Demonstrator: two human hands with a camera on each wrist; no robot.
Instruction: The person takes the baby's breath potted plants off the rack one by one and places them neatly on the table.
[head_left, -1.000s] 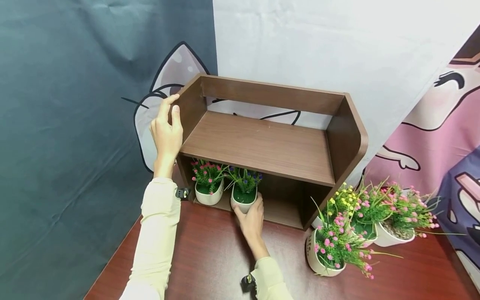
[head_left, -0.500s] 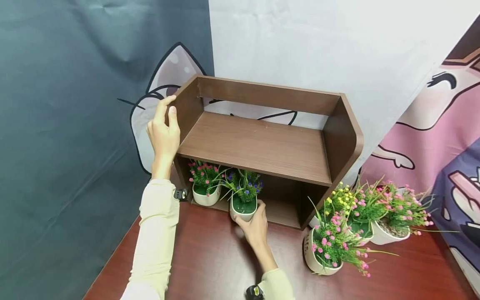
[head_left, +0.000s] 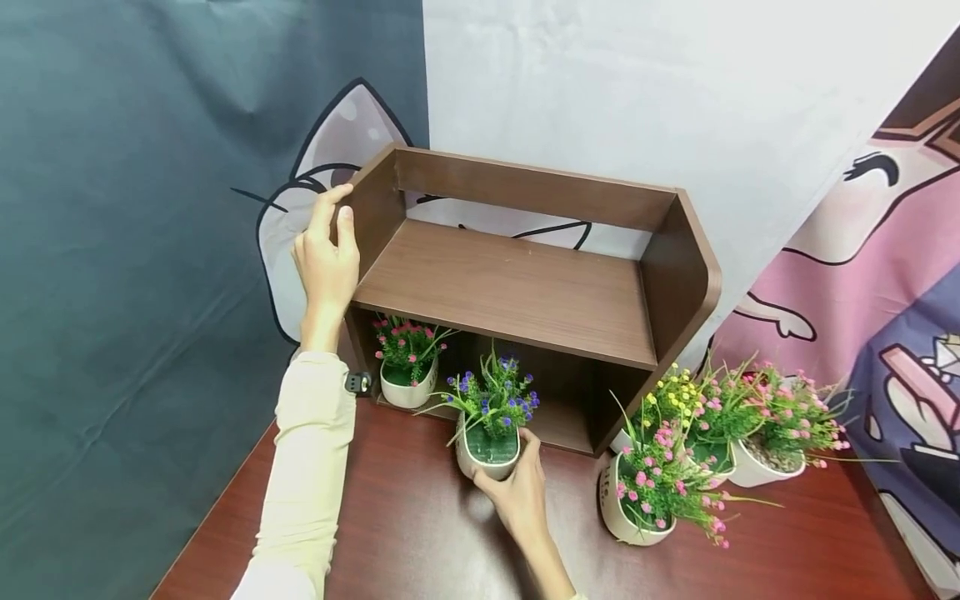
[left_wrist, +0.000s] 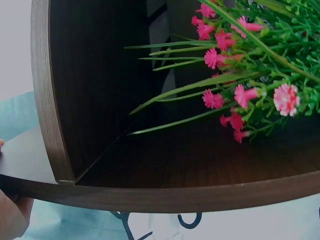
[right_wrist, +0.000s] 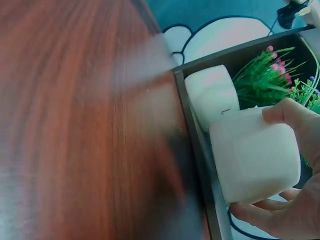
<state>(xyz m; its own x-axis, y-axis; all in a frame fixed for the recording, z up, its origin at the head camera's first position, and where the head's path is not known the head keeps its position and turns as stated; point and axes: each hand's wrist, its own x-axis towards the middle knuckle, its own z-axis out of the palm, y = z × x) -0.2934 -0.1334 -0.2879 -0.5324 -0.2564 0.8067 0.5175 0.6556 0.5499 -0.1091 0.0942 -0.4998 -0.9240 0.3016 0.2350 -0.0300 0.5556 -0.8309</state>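
My right hand [head_left: 517, 492] grips a white flowerpot [head_left: 480, 454] of blue-purple artificial flowers, thumb at its front and fingers along its right side. The pot is just in front of the lower compartment of a brown wooden shelf [head_left: 510, 279]. In the right wrist view, thumb and fingers span the pot's pale wall [right_wrist: 255, 155]. My left hand [head_left: 326, 258] holds the shelf's left side panel near its top, a fingertip over the edge. Inside the lower compartment at left sits a white pot [head_left: 408, 387] with pink flowers [left_wrist: 215, 57].
On the reddish-brown table [head_left: 405, 517], right of the shelf, several potted flowers stand close together. A pink-flowered pot [head_left: 637, 508] is nearest, with yellow flowers [head_left: 675, 396] and another pot [head_left: 765, 462] behind. Printed cloth [head_left: 570, 92] hangs behind the shelf.
My right hand has drawn the blue-purple flowerpot out of the lower compartment, toward me and slightly right. My left hand stays at the shelf's left side panel.
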